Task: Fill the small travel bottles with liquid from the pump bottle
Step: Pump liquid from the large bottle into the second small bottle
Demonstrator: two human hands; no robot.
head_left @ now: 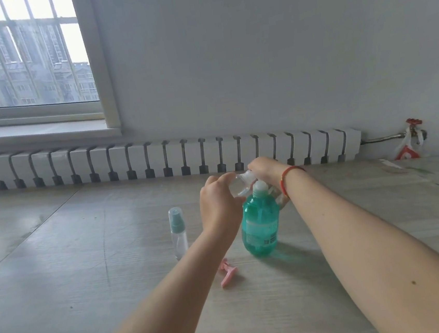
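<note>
At frame centre, the left hand (218, 207) and right hand (264, 168) are closing their fingers around a clear travel bottle (242, 184), light and slippery-looking, tilted above the heavier green pump bottle (259, 224); gripping its body seems best.

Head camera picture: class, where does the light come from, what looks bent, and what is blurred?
Head view: daylight enters by the window at upper left; the radiator curves from wide-angle distortion; the green pump bottle throws a tinted shadow rightward; the clear small bottle between both hands is smeared.
</note>
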